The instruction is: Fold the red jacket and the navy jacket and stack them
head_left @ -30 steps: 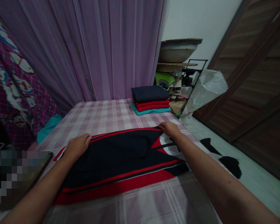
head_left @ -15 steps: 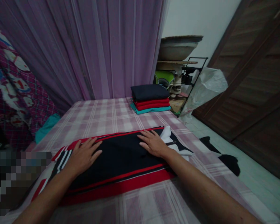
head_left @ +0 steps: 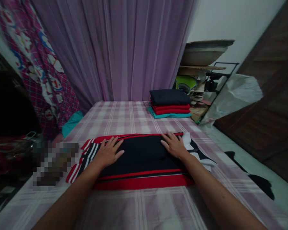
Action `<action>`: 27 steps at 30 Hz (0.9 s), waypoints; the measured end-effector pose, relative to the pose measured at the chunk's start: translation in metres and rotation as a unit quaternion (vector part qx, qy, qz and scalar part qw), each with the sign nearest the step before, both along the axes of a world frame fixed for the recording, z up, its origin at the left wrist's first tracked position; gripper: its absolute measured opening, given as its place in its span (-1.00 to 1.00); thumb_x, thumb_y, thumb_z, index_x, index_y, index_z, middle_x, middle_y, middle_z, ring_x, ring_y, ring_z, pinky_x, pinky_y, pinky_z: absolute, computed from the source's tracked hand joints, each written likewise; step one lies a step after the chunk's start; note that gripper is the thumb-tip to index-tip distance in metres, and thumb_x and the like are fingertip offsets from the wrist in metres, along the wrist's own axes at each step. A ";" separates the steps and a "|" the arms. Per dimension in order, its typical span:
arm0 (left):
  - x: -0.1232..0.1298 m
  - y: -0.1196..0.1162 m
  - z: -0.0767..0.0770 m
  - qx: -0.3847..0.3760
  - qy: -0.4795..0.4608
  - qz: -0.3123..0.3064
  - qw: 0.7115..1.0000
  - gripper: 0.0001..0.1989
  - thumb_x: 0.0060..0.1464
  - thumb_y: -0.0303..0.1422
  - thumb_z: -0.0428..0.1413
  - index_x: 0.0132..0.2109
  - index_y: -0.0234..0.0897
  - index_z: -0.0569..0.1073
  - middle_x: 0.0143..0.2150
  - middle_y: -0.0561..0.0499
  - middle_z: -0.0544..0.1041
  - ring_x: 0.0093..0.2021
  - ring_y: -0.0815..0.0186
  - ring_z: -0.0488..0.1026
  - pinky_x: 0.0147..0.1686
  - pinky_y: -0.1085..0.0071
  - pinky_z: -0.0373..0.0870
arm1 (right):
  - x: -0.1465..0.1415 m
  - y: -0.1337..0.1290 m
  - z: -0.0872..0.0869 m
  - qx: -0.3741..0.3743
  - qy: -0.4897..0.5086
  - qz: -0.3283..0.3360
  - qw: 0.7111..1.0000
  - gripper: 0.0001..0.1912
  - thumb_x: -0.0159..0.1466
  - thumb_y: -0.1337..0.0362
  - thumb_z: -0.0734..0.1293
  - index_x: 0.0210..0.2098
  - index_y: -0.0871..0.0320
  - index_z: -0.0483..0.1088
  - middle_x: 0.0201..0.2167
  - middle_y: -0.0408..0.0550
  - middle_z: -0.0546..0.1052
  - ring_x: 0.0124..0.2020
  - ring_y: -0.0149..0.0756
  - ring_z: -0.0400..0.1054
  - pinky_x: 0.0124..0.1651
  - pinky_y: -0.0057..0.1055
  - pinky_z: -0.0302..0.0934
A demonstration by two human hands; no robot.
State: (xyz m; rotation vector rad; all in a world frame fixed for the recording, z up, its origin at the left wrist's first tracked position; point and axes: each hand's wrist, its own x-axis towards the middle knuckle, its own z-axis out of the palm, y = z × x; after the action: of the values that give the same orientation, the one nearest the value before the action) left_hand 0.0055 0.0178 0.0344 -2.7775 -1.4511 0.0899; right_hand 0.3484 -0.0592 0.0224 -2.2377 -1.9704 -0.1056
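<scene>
A dark navy shirt with red sides, striped ends and a white collar lies folded lengthwise on the plaid-covered bed or table. My left hand rests flat on it near the striped end, fingers spread. Close to the white collar, my right hand lies on the shirt's far edge, its fingers also outstretched. Neither hand grips the cloth. Beyond the shirt stands a stack of folded clothes, navy on top, then red, with teal at the bottom.
The plaid cover reaches back to a purple curtain. A rack with shoes and a basin stands at the back right, beside a clear plastic bag. Teal cloth sits at the left edge. Dark cloth lies on the floor.
The view has swung to the left, so everything appears farther right. Both hands stay spread on the shirt in nearly the same places.
</scene>
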 end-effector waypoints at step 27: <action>-0.056 0.037 0.021 0.003 -0.165 0.047 0.985 -0.46 0.20 -0.17 -0.18 0.19 -0.31 0.40 0.25 -0.11 0.40 0.27 0.21 0.29 0.28 0.31 0.12 | -0.102 -0.018 -0.001 -0.044 0.025 0.084 0.995 -0.44 0.40 -0.01 0.06 0.31 0.00 0.18 0.37 0.07 0.15 0.37 -0.06 -0.02 0.32 0.12 -0.20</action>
State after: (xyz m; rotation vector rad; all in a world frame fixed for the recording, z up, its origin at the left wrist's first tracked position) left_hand -0.0510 0.0551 0.0552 -2.8184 -1.6413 -0.3921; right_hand 0.2464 -0.0774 0.0214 -2.0927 -2.1655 0.0574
